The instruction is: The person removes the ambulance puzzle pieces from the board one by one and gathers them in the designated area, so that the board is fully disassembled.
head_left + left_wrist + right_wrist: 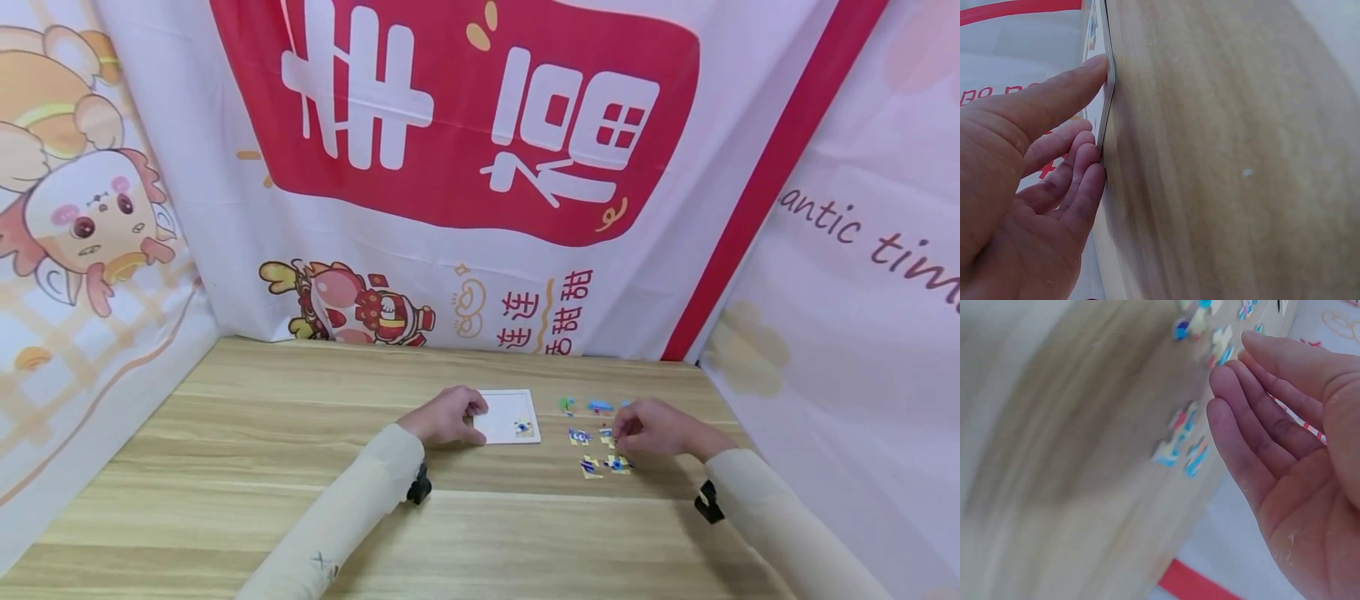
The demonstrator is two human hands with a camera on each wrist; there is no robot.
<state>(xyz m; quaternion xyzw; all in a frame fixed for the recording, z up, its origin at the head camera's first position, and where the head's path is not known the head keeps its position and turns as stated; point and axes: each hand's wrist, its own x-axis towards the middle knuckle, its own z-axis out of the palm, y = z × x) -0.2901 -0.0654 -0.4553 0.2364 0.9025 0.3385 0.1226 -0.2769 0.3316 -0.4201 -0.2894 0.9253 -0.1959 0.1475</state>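
Observation:
A white puzzle tray (501, 417) lies flat on the table, with one jigsaw piece (522, 427) in its near right corner. My left hand (448, 417) grips the tray's left side; in the left wrist view the thumb presses on the rim (1110, 87) and the curled fingers touch the edge. To the right, my right hand (656, 427) hovers over loose jigsaw pieces, nearest to a piece (607, 436) in the middle row. The right wrist view shows its fingers loosely bent, thumb apart from them, and a piece (1221, 347) just beyond the fingertips. No held piece is visible.
Several other pieces lie in rough rows right of the tray, among them a green one (567, 406), a blue one (600, 407) and a purple one (579, 437). Printed cloth (465, 275) hangs behind and beside the wooden table (300, 467).

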